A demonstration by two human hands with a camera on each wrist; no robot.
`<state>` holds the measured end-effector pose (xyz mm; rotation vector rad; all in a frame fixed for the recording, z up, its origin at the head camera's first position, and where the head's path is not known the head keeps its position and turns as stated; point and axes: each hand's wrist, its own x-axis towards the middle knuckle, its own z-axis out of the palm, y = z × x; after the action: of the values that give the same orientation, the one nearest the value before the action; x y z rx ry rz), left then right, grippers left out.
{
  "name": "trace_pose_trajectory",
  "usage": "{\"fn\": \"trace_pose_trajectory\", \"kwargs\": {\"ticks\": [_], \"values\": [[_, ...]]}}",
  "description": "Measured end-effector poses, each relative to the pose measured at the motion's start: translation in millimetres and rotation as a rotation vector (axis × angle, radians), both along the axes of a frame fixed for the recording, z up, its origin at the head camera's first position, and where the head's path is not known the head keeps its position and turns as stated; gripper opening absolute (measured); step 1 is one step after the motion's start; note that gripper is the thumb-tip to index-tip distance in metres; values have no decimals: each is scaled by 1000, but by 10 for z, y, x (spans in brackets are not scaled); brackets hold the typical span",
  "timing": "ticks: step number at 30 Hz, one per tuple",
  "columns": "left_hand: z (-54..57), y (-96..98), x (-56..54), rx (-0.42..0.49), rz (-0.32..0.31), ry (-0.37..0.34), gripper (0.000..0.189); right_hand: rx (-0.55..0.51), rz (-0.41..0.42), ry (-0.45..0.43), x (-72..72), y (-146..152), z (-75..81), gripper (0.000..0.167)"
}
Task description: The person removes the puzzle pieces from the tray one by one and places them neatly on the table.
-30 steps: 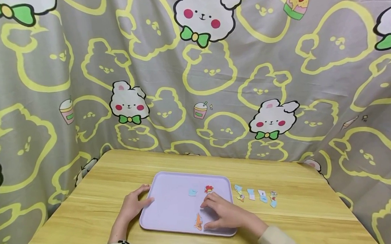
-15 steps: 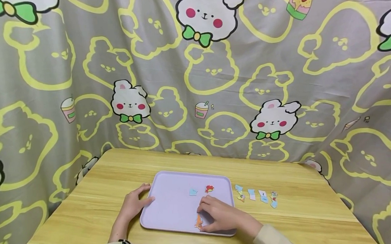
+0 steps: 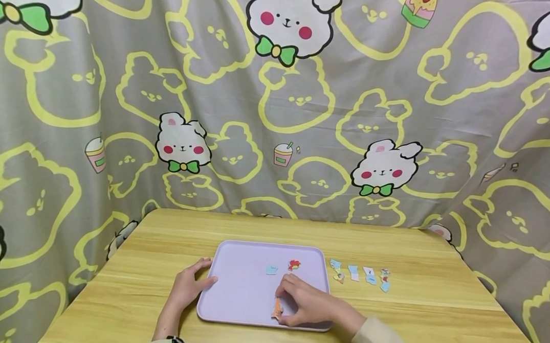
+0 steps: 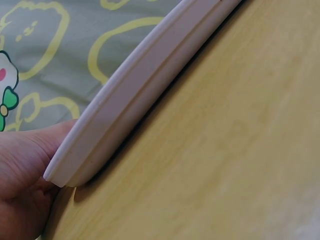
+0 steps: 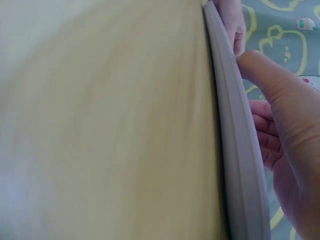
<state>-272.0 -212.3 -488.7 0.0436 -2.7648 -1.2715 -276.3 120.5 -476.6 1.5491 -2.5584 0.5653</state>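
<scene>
My right hand is over the front right part of the lilac tray. Its thumb and fingertips are at the two ends of an orange puzzle piece, pinching it low over the tray floor. Farther back on the tray lie a light blue piece and a red and yellow one. At the tray's left side my left hand holds the rim, thumb over the edge and fingers outside. The tray's outer wall fills the middle of the left wrist view. In the right wrist view that wall hides my right fingertips.
Right of the tray, several small puzzle pieces lie in short columns on the wooden table, among them a blue and white one. A grey curtain with yellow outlines and white bunnies hangs behind the table and along its sides.
My right hand has come down and left onto the orange piece, fingers and thumb closing on it. The piece has shifted slightly left. My left hand and the tray keep their places.
</scene>
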Motion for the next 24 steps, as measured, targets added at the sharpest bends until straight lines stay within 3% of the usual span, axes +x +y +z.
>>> {"fn": "trace_pose_trajectory", "kwargs": {"ticks": [4, 11, 24], "values": [[1, 0, 0, -5, 0, -3, 51, -129, 13, -55, 3, -26, -41, 41], [-15, -5, -8, 3, -1, 5, 51, -330, 16, -70, 11, -50, -84, 40], [-6, -13, 1, -1, -11, 8, 52, -395, -30, -87, 16, 43, -103, 42]]}}
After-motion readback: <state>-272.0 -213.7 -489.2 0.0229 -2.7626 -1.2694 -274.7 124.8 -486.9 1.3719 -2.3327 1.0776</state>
